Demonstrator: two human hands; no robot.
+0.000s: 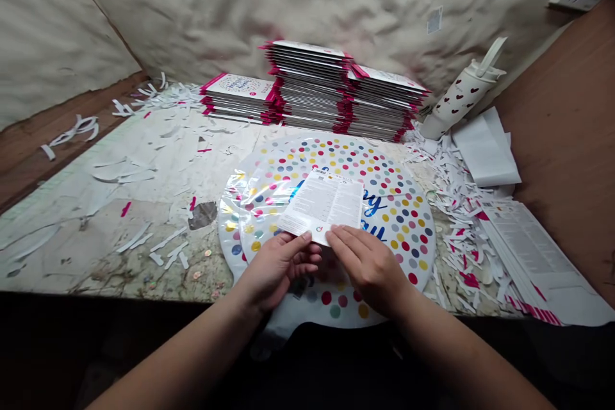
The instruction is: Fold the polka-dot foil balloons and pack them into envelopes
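View: from the head camera, looking forward and down across the work surface at both hands.

Left hand (276, 268): half open and palm down, its fingers reaching the near edge of the card; I cannot tell whether the thumb pinches from beneath.

Right hand (368, 268): fingers together and nearly straight, lying over the card's near right corner; no tight clench shows, and any grip underneath is hidden.

Printed instruction card (323, 204): tilted across the middle of the balloon, its near edge between both hands, apparently steadied from that side so the small print faces up.

Foil balloon (408, 250): round, white and covered in coloured dots, with blue lettering partly hidden; it lies flat directly under the card and hands, serving as a smooth backing.

Clear plastic sleeve (234, 202): glossy and crinkled around the balloon's left side, apparently still loosely wrapping it.

Pink-edged packets (312, 86): squared into tall stacks against the back wall, well away from the hands and out of their way.

Paper scraps (461, 234): white and pink strips heaped to the right, with more scattered left across the worn work surface (91, 250).

Heart-patterned tumbler (461, 95): lying tilted beyond the scraps, clear of the working spot.
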